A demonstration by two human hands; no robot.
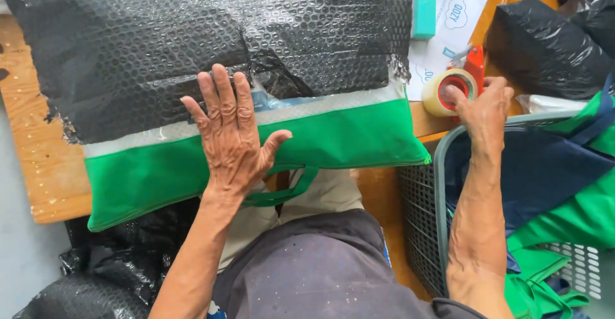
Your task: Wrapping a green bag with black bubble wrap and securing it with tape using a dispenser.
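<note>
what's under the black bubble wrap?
A green fabric bag with a clear strip sticks out below the black bubble wrap; the left hand presses it flat. The bag's upper part and contents are covered.

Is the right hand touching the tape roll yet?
Touching. The head view shows the right hand with fingertips resting on the tape roll at its core.

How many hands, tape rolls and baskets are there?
Hands: 2, left hand flat on the green bag, right hand on the tape
Tape roll: 1
Basket: 1
Total: 4
</note>
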